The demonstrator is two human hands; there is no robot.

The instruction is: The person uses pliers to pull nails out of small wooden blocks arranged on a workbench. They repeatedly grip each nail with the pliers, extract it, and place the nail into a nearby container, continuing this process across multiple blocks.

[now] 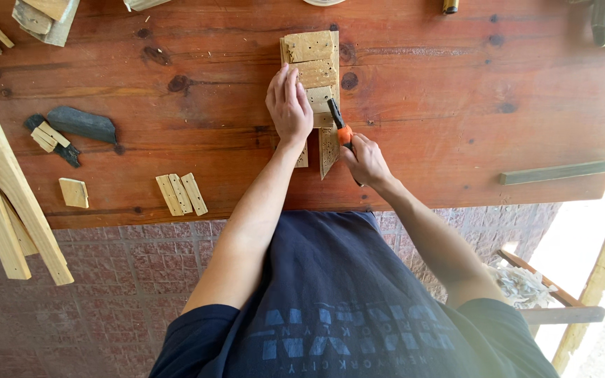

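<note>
My left hand (pixel 288 103) lies flat, fingers together, on a stack of pale, pitted wooden pieces (pixel 312 59) at the middle of a reddish wooden table (pixel 421 105). My right hand (pixel 364 159) grips a small cutting tool with an orange and black handle (pixel 340 124), its tip touching the right edge of the pieces just beside my left hand. A pointed sliver of the same pale wood (pixel 328 150) lies below the tool, near the table's front edge. Another small piece pokes out under my left wrist.
Three small wood blocks (pixel 182 194) and a single square one (pixel 73 192) lie at the front left. A dark curved object with small blocks (pixel 78 124) sits further left. Long wooden slats (pixel 1 189) lean at the left edge. A dark strip (pixel 554 172) lies at right.
</note>
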